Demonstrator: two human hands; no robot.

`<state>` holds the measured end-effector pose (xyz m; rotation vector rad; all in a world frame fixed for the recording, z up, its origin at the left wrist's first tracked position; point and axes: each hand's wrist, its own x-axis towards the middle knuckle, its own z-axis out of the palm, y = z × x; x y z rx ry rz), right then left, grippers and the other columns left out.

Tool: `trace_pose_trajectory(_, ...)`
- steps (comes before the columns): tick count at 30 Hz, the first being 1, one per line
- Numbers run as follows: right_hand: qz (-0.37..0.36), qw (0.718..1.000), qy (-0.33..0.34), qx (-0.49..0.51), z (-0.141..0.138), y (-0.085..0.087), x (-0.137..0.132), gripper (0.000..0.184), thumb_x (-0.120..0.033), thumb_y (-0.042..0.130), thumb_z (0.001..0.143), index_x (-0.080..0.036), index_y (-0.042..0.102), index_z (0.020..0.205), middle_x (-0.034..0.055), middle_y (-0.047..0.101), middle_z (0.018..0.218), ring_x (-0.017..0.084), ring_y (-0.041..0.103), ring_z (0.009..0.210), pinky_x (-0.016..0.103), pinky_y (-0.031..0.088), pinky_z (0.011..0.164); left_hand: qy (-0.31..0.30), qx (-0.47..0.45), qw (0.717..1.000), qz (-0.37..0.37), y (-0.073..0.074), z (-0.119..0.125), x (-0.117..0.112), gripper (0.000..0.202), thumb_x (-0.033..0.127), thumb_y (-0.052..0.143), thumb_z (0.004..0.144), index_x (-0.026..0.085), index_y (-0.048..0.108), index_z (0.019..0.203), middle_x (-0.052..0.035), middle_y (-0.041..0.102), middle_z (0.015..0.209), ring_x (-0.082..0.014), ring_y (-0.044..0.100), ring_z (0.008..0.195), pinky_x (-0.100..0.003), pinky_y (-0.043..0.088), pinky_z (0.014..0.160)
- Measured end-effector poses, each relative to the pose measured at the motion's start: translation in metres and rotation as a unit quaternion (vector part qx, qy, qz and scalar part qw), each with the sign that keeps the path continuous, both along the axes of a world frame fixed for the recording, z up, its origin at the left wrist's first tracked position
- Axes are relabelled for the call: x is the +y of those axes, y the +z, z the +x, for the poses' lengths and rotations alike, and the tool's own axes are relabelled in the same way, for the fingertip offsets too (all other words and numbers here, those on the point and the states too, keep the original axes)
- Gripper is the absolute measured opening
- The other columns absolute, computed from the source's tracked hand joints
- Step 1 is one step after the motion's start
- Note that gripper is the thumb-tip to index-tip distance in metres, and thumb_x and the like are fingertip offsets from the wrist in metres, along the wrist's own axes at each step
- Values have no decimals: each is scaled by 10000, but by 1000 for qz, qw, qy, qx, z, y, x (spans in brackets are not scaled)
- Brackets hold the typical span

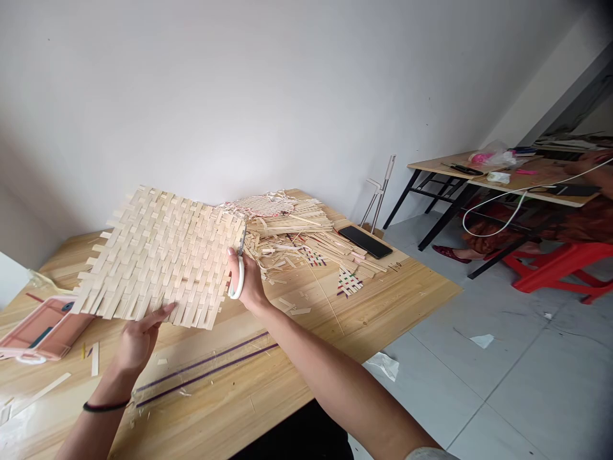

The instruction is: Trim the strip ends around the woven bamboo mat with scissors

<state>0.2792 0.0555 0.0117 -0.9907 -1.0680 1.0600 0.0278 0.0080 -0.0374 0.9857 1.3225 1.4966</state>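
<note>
My left hand (138, 338) holds up a square mat woven of pale wooden strips (160, 255) by its near edge, above the wooden table (297, 358). Fingers go under the mat and the thumb lies on top. At the mat's right edge my right hand (246, 281) is closed round a pair of scissors with white handles (238, 271). The blades point up along that edge.
Loose strips and offcuts are heaped behind the mat (297, 236), with small coloured woven pieces (348, 281) and a black phone (366, 241). A pink case (41, 329) lies at the left. A second table (507, 176) and a red stool (560, 265) stand at right, with another person there.
</note>
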Motion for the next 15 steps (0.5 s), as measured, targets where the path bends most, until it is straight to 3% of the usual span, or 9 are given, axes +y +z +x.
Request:
trace_pose_trajectory(10, -13, 1000, 11, -1, 1, 4, -2, 538, -746, 568, 904, -241, 517, 725, -52, 473, 487, 158, 546, 355, 259, 426, 328, 6, -20, 1000, 3, 6, 6, 1, 351, 470, 963, 416, 247, 833, 654, -115, 846, 911, -429, 639, 1286, -541, 330, 1270)
trace_pose_trajectory(15, -24, 999, 14, 17, 1, 4, -2, 534, -739, 583, 897, -234, 533, 731, -53, 486, 495, 147, 540, 358, 252, 432, 327, -1, -29, 1000, 7, 14, 14, -2, 278, 423, 958, 459, 252, 817, 628, -88, 837, 876, -387, 680, 1207, -491, 473, 1174)
